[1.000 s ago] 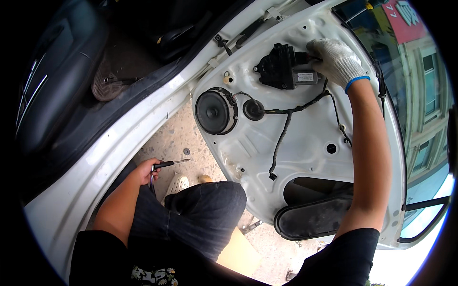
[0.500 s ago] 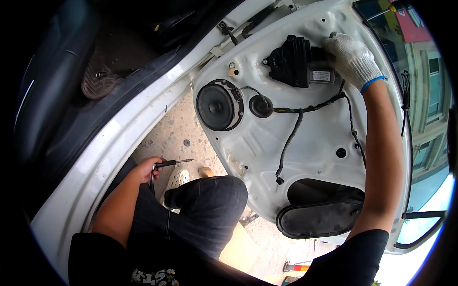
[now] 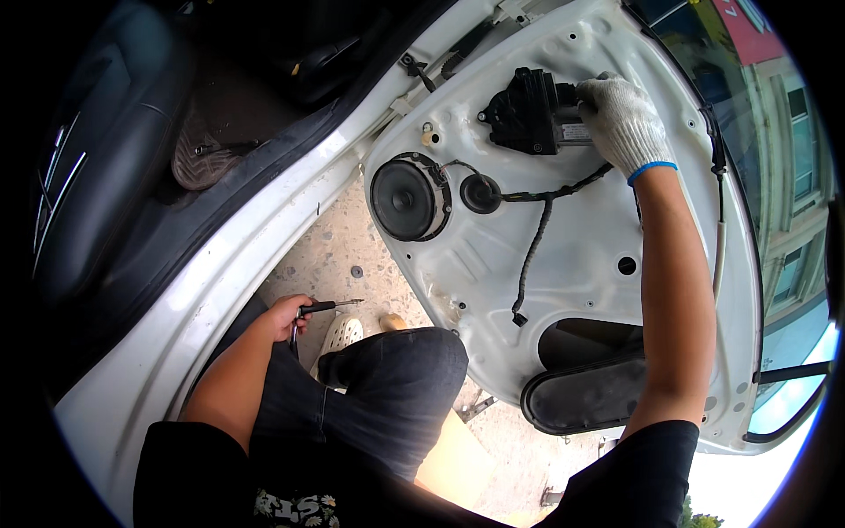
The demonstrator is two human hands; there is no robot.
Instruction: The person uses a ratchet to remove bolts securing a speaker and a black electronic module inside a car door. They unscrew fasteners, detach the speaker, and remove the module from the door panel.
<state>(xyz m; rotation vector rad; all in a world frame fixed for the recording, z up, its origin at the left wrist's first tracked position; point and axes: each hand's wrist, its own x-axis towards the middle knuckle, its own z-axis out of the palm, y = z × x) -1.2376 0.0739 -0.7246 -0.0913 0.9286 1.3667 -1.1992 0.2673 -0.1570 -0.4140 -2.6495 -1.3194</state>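
My right hand (image 3: 620,123), in a white knit glove with a blue cuff, is closed around the right end of a black window motor (image 3: 526,110). The motor sits on the bare white car door (image 3: 493,255); the glove hides its end and part of its label. Down at the left, my bare left hand (image 3: 287,319) grips a black pistol-shaped screwdriver (image 3: 324,306) by its handle. The thin metal bit points right, over the ground beside my shoe, away from the door.
A round black speaker (image 3: 403,201) and a black wiring harness (image 3: 537,255) are fixed to the door. Lower down, a dark oval cover (image 3: 581,394) hangs at an opening. The white door sill (image 3: 220,220) and black car seat (image 3: 119,150) lie left. A small dark disc (image 3: 356,272) rests on the ground.
My right glove has shifted slightly left over the motor and now covers more of its label. The whole view has moved a little; my left hand still holds the screwdriver.
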